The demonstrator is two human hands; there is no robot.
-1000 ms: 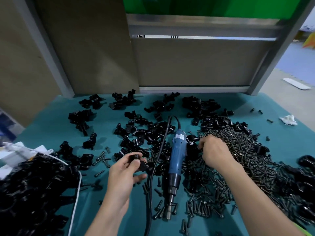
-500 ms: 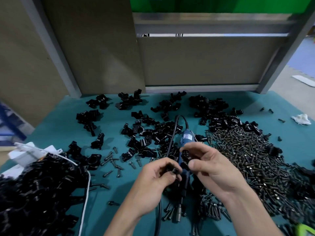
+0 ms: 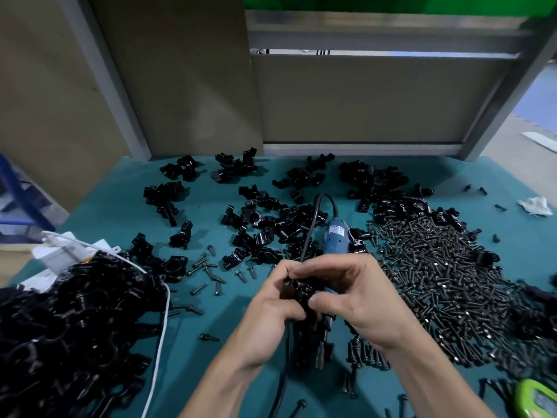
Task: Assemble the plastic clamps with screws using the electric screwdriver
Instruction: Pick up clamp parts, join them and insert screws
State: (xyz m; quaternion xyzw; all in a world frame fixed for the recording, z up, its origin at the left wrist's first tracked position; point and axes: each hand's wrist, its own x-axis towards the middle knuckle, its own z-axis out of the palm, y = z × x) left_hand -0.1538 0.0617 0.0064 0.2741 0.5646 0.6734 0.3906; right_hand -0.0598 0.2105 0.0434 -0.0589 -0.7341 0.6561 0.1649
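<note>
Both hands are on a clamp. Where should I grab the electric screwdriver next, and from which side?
Grip the electric screwdriver round its blue barrel, from above and from the right, likely with the right hand once it frees the clamp. It lies flat, bit toward you, and its cord runs along its left.

Pretty cramped: clamp heap (image 3: pixel 75 321) walls off the left, screw pile (image 3: pixel 437 267) the right, scattered clamps (image 3: pixel 271 227) and the electric screwdriver (image 3: pixel 334 241) sit ahead. Only open lane is teal mat (image 3: pixel 190 369) between heap and cord (image 3: pixel 284 378).
</note>
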